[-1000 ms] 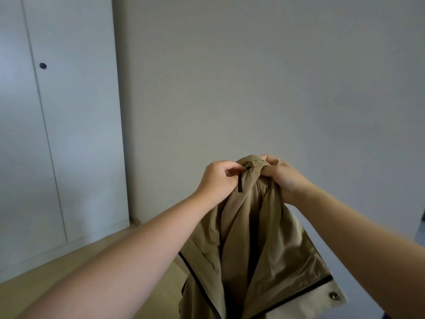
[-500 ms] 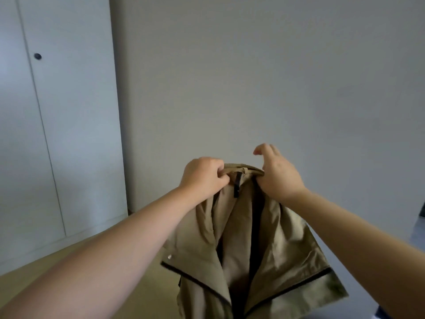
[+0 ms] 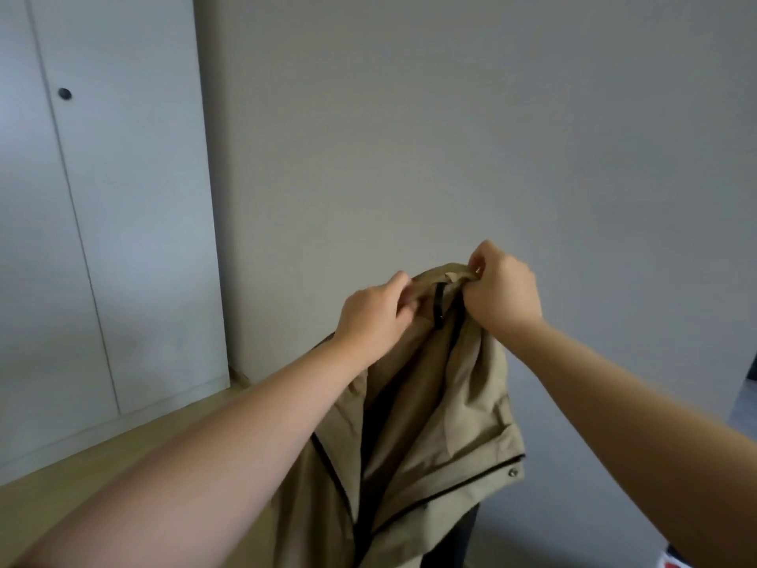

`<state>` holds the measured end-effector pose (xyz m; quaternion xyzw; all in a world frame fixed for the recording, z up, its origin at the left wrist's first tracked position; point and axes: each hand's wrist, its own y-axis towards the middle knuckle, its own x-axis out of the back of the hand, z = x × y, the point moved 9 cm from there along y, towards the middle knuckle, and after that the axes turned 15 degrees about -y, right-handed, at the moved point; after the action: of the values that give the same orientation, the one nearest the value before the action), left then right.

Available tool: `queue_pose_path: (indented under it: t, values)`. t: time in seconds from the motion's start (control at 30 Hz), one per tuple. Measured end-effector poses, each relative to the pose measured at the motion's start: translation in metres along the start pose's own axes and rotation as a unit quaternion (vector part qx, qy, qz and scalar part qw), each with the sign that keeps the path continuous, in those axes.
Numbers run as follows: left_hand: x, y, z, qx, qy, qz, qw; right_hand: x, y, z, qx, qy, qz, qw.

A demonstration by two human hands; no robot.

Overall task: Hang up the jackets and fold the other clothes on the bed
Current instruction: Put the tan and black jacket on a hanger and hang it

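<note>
Aloft before the grey wall, tan jacket: long axis vertical, collar up, body hanging past the bottom edge. Pinching the collar's left side, left hand; clenched on its right side, right hand.

You stand in a room of a home — a bedroom, by the look of it. Tall white wardrobe doors with a small dark round knob fill the left side and reach down to a pale wooden floor. A plain, bare wall meets them at a corner — and a tan jacket is held up before it.
</note>
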<state>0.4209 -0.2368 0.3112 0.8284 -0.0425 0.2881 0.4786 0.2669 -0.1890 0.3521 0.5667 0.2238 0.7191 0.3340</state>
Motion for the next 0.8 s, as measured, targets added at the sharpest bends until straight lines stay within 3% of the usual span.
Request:
queue_pose_path:
  t: [0.1,0.23,0.33,0.4,0.5,0.57,0.7,0.8]
  values:
    - [-0.033,-0.017,0.026,0.085,-0.090,0.108,0.986,-0.009,0.003,0.003,-0.018,0.108,0.057,0.992]
    - [-0.048,-0.049,0.067,0.185,-0.092,0.136,0.969,-0.025,-0.006,0.005,-0.028,0.202,0.129,0.970]
    - [-0.027,-0.062,0.084,0.211,-0.102,0.019,0.972,-0.032,-0.013,-0.001,-0.065,0.250,0.159,0.953]
    - [-0.008,-0.064,0.087,0.211,-0.128,-0.072,0.967,-0.041,-0.017,-0.012,-0.101,0.274,0.221,0.931]
    - [0.009,-0.056,0.094,0.217,-0.144,-0.133,0.956,-0.063,-0.044,-0.020,-0.105,0.294,0.427,0.848]
    - [0.015,-0.047,0.092,0.183,-0.090,-0.128,0.971,-0.068,-0.059,-0.020,-0.104,0.312,0.495,0.804]
    - [0.015,-0.033,0.072,0.100,-0.021,-0.082,0.991,-0.067,-0.057,-0.012,-0.133,0.422,0.456,0.772]
    - [0.005,-0.025,0.053,0.126,-0.145,-0.076,0.978,-0.061,-0.051,0.004,-0.120,0.478,0.421,0.762]
